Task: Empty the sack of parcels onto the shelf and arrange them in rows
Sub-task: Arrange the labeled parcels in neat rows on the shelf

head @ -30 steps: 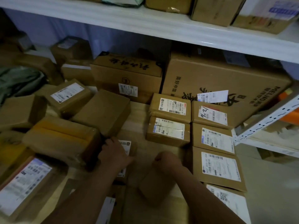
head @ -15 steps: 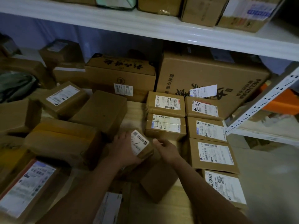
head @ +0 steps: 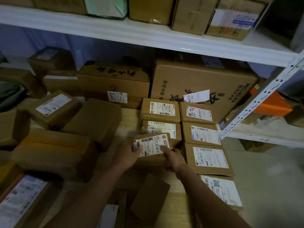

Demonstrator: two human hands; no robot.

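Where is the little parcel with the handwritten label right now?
In the head view, the small parcel sits centre frame, gripped between the left hand and right hand, just in front of the left row of labelled parcels on the wooden shelf.

Single head-worn view, looking forward and down from close above the wooden shelf (head: 128,119), upper shelf (head: 148,37) crossing overhead

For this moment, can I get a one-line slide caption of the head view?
Both hands, left hand and right hand, hold a labelled parcel beside two neat rows of parcels on the shelf.
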